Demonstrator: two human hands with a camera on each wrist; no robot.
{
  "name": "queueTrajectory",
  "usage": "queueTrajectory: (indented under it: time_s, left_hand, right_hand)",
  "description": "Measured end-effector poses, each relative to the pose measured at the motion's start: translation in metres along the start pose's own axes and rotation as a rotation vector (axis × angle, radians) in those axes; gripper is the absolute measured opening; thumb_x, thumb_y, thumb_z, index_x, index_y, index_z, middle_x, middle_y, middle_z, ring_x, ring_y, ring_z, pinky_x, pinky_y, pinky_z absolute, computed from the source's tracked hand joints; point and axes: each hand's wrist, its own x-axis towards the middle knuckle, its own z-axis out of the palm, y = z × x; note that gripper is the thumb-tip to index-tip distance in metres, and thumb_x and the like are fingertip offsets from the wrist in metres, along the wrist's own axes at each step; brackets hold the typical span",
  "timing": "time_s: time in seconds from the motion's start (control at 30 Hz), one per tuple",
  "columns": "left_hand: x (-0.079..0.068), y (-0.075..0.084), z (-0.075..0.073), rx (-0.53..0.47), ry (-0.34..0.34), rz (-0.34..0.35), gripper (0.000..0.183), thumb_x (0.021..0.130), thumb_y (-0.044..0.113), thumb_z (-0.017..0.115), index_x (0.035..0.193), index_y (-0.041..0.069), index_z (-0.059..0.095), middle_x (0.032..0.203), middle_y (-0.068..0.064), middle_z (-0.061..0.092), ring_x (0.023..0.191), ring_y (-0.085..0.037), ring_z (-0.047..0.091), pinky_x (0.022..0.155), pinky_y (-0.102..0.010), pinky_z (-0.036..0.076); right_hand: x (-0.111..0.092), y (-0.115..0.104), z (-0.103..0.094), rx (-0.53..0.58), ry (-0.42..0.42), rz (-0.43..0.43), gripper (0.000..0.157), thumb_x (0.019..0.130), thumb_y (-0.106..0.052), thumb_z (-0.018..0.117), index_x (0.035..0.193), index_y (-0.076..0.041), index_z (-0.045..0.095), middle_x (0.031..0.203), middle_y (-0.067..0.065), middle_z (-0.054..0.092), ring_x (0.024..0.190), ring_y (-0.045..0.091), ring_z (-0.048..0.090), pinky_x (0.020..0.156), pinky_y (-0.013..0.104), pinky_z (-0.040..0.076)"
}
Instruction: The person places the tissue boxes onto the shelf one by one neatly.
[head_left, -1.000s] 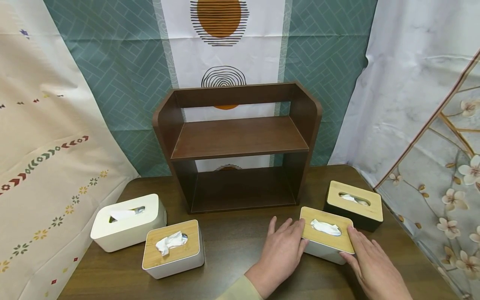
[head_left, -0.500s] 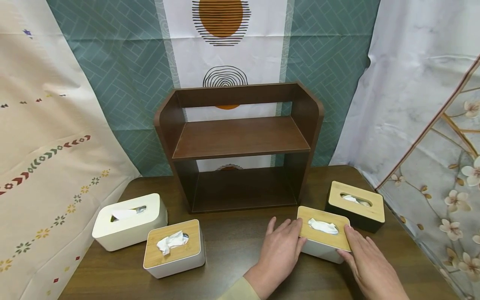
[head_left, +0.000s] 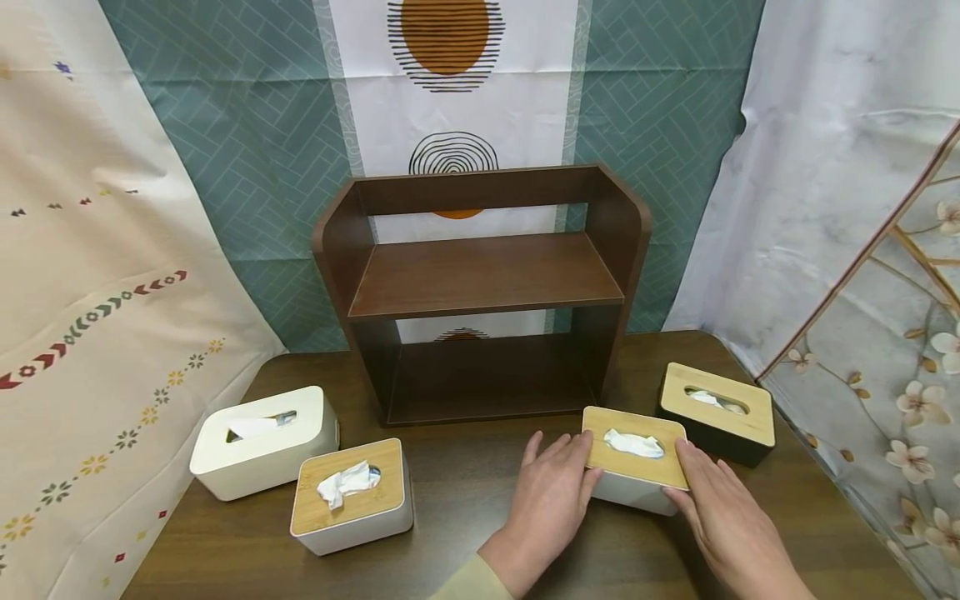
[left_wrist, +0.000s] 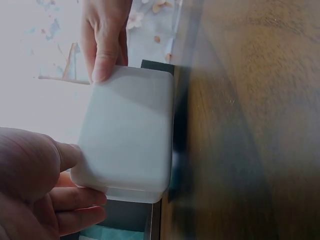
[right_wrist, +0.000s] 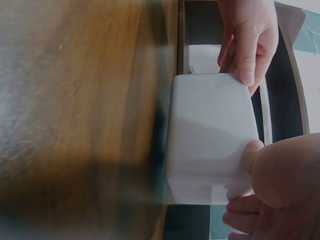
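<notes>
A tissue box (head_left: 636, 472) with a pale grey body and a bamboo lid has a white tissue sticking out of its slot. My left hand (head_left: 551, 493) holds its left end, thumb on the front face and fingers along the side. At the right end my right hand (head_left: 729, 518) grips it the same way. Both wrist views show the plain front face of the tissue box (left_wrist: 127, 130) between the two thumbs, close over the tabletop. Behind it to the right sits a black tissue box (head_left: 717, 410) with a light wooden lid.
A dark brown two-tier shelf (head_left: 483, 275) stands at the back of the wooden table (head_left: 465, 500). On the left are a cream tissue box (head_left: 262, 442) and another bamboo-lidded tissue box (head_left: 348, 496), close together. Patterned cloths hang behind and on both sides.
The tissue box between my hands has shifted left and slightly toward the shelf, away from the black box. Both hands have moved along with it.
</notes>
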Motion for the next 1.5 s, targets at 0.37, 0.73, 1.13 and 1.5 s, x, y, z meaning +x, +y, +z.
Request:
queueTrajectory:
  time_s: [0.37, 0.73, 1.13, 1.5]
  left_hand:
    - [-0.001, -0.013, -0.006, -0.061, 0.05, -0.06, 0.047, 0.105, 0.033, 0.079, 0.143, 0.007, 0.07, 0.134, -0.003, 0.079, 0.125, -0.021, 0.074, 0.114, -0.055, 0.051]
    - [-0.002, -0.029, -0.009, -0.089, 0.052, -0.122, 0.053, 0.104, 0.033, 0.08, 0.147, 0.004, 0.069, 0.139, -0.008, 0.075, 0.129, -0.024, 0.073, 0.116, -0.057, 0.05]
    - [-0.002, -0.045, -0.013, -0.073, 0.08, -0.174, 0.056, 0.102, 0.031, 0.083, 0.148, 0.003, 0.068, 0.14, -0.01, 0.075, 0.129, -0.026, 0.073, 0.116, -0.057, 0.05]
    - [0.003, -0.062, -0.015, -0.079, 0.085, -0.219, 0.055, 0.103, 0.029, 0.082, 0.148, 0.003, 0.067, 0.141, -0.011, 0.074, 0.131, -0.028, 0.071, 0.117, -0.056, 0.049]
  right_hand:
    - [0.021, -0.011, 0.009, 0.011, 0.056, -0.06, 0.067, 0.101, -0.023, 0.08, 0.155, 0.007, 0.054, 0.153, 0.028, 0.062, 0.133, 0.048, 0.066, 0.128, 0.015, 0.003]
    - [0.042, -0.02, 0.017, 0.041, 0.022, -0.062, 0.068, 0.099, -0.017, 0.082, 0.156, 0.007, 0.053, 0.155, 0.027, 0.06, 0.138, 0.046, 0.063, 0.127, 0.014, 0.003]
    - [0.066, -0.029, 0.03, 0.071, 0.045, -0.109, 0.07, 0.096, -0.013, 0.085, 0.155, 0.008, 0.055, 0.153, 0.026, 0.062, 0.137, 0.044, 0.065, 0.131, 0.023, 0.016]
    - [0.089, -0.037, 0.04, 0.109, 0.019, -0.106, 0.066, 0.099, -0.015, 0.083, 0.154, 0.01, 0.055, 0.154, 0.027, 0.061, 0.136, 0.047, 0.064, 0.11, 0.063, 0.053]
